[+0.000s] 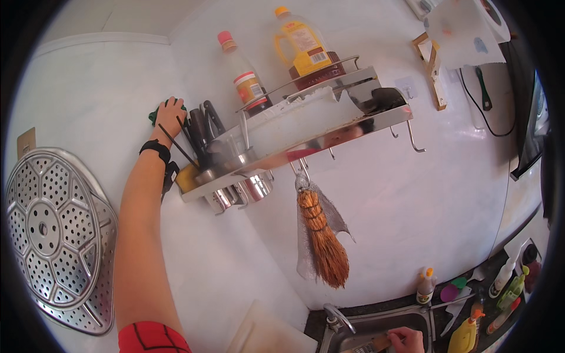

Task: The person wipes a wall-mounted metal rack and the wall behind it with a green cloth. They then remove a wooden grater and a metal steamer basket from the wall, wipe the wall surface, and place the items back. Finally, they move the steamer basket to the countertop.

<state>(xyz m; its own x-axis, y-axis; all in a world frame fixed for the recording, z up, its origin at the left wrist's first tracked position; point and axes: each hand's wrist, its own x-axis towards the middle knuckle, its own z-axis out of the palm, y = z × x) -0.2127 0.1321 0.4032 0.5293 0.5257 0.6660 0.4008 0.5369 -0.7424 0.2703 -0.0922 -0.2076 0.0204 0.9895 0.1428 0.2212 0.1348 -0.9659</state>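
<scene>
My left hand is raised against the white wall, pressing a dark green cloth beside the knife handles at the left end of a metal wall shelf. Black-handled knives and chopsticks stand at that end, above metal utensil cups. Low at the right, over the sink, my right hand grips the wooden handle of a tool whose far end is cut off by the frame; its kind is unclear.
Steel steamer plates hang at the left. A straw brush and a mesh cloth hang from shelf hooks. Two bottles, a sauce bottle and an oil jug, stand on the shelf. A faucet and several bottles edge the sink.
</scene>
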